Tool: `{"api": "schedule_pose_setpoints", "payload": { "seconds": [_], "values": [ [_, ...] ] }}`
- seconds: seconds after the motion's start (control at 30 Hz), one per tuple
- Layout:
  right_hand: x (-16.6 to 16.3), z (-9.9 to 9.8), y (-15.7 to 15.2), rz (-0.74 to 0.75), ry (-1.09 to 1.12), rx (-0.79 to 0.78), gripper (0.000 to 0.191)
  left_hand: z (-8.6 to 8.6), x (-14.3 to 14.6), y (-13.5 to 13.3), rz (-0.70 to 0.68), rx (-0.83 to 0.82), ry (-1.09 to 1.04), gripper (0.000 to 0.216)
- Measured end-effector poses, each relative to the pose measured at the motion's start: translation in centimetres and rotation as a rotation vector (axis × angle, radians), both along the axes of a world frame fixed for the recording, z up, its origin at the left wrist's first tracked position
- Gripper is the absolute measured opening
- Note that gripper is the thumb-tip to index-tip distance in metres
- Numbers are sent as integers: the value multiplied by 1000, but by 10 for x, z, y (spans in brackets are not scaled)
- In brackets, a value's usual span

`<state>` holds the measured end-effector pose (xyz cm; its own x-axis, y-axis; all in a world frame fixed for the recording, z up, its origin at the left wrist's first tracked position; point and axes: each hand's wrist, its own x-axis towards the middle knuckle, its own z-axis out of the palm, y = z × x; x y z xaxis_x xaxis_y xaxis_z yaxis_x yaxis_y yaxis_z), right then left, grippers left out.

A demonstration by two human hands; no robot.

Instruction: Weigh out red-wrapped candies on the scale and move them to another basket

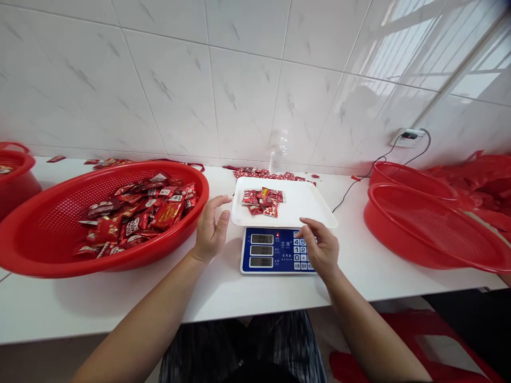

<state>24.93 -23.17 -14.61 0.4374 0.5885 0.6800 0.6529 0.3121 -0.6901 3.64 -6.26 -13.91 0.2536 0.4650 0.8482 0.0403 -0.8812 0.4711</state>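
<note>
My left hand [211, 229] is open, its thumb apart from the fingers and nothing in it. It hovers between a large red basket [35, 242] and the left edge of a white weighing tray [305, 199]. On the tray lies a small heap of red-wrapped packets [264, 201]. Over the keypad of the blue scale [285, 255] is my right hand [320, 246], fingers loosely bent and apart, holding nothing visible. It covers some of the keys. Three lit displays show on the scale's left half. Many red wrapped packets [136, 215] fill the large basket, which leans to one side.
Loose red packets [263, 174] lie along the tiled wall near a clear plastic bottle [277, 154]. Red baskets [423, 229] stand at right, with red bags [479, 181] behind. A black cable [351, 186] runs to a wall socket [411, 137]. Another red tub [16, 183] is far left.
</note>
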Motion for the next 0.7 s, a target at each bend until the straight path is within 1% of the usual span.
{"api": "schedule_pose_setpoints", "payload": {
  "seconds": [0.17, 0.27, 0.37, 0.5, 0.7],
  "values": [
    [15, 46, 17, -2, -114, -149, 25, -1, -1, -1, -73, -76, -31, 35],
    [24, 62, 34, 45, -213, -235, 28, 0, -1, -1, -79, -129, -66, 35],
    [28, 68, 52, 98, -274, -332, 30, 2, -1, -1, -86, -165, -103, 34],
    [27, 68, 69, 135, -375, -438, 31, 2, -2, -1, -99, -204, -99, 34],
    [23, 68, 89, 147, -581, -506, 27, 2, -1, -2, -87, -232, -83, 34]
  ]
}}
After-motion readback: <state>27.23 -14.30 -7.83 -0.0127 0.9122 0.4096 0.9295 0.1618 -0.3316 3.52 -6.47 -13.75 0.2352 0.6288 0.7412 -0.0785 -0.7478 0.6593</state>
